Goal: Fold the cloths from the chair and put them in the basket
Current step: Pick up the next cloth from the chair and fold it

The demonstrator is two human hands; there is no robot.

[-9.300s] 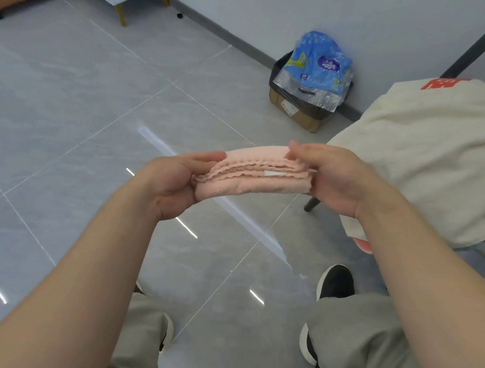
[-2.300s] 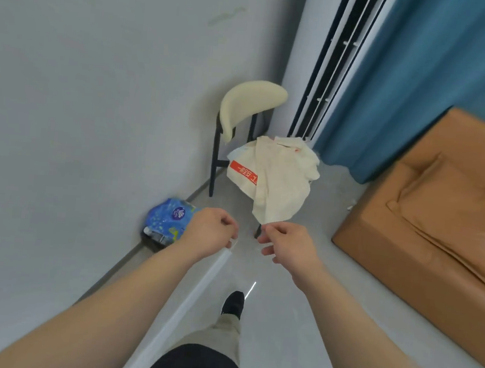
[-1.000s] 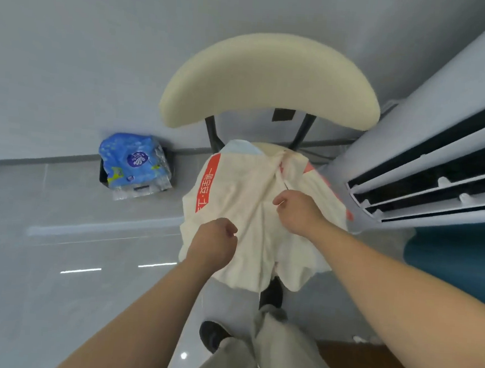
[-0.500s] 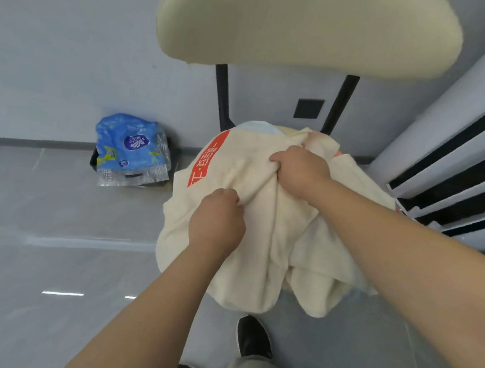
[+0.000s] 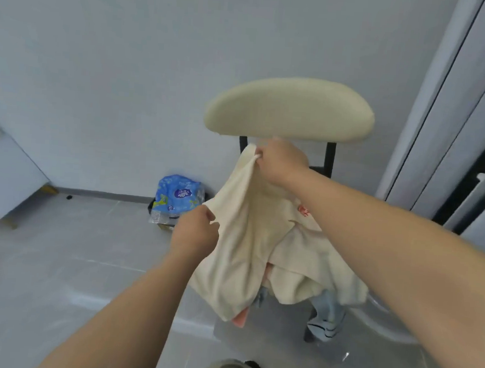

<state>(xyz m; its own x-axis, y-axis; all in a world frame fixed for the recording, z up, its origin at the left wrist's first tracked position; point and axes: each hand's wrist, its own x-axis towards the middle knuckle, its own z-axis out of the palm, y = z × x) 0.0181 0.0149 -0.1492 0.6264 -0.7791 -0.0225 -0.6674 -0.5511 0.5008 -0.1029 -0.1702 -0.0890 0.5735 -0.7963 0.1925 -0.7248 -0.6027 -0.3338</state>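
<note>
Nearest, the left hand [image 5: 194,233] has its grip closed on a bunched edge of the cream cloth [image 5: 242,242], with the fingers curled into the fabric. The cloth hangs between the two hands in slack folds. Its lower part drapes over the seat of the chair [image 5: 290,109] and hides it.

Farther out and higher, just below the backrest, the right hand [image 5: 280,161] has its grip clamped on another stretch of the same edge.

The cloth looks soft, light and quite limp, so it should sag wherever it is not held. It is neither slippery nor fragile, and a firm pinch will do. Both holds sit in gathered fabric, so working outward to two corners of one hem, hands well apart, should let it fall flat for folding.

A pink cloth [image 5: 239,318] and a pale blue cloth [image 5: 326,315] peek out beneath, probably lying on the seat, and a quick lift could drag them off. The basket is not in view.
</note>
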